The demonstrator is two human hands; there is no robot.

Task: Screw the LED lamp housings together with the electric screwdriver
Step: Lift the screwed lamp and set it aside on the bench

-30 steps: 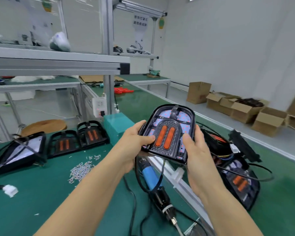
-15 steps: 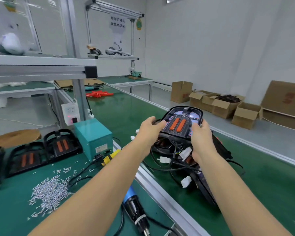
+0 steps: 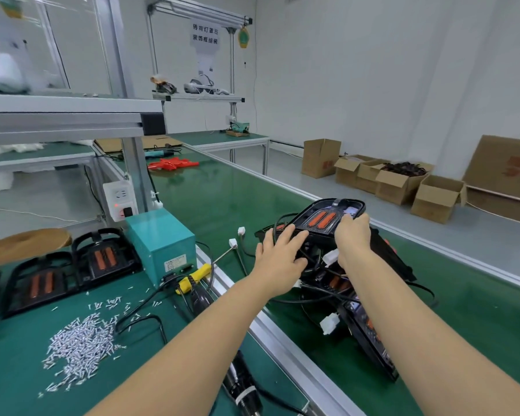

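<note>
A black LED lamp housing [image 3: 321, 219] with two orange strips lies on top of a pile of wired housings [image 3: 370, 328] on the green conveyor belt. My right hand [image 3: 351, 238] grips its right edge, fingers curled over the top. My left hand [image 3: 279, 259] has its fingers spread straight and touches the housing's near left corner and the cables below it. The electric screwdriver [image 3: 240, 384] lies on the bench under my left forearm, mostly hidden. Two more housings [image 3: 102, 259] sit on the bench at the left.
A heap of loose silver screws [image 3: 78, 343] lies on the green bench mat. A teal power box [image 3: 159, 238] with cables stands by the aluminium rail [image 3: 282, 340] between bench and belt. Cardboard boxes [image 3: 400, 181] line the floor at the right.
Both hands carried the lamp housing forward and right from above the bench down onto the pile on the belt. My left hand has let go and spread its fingers.
</note>
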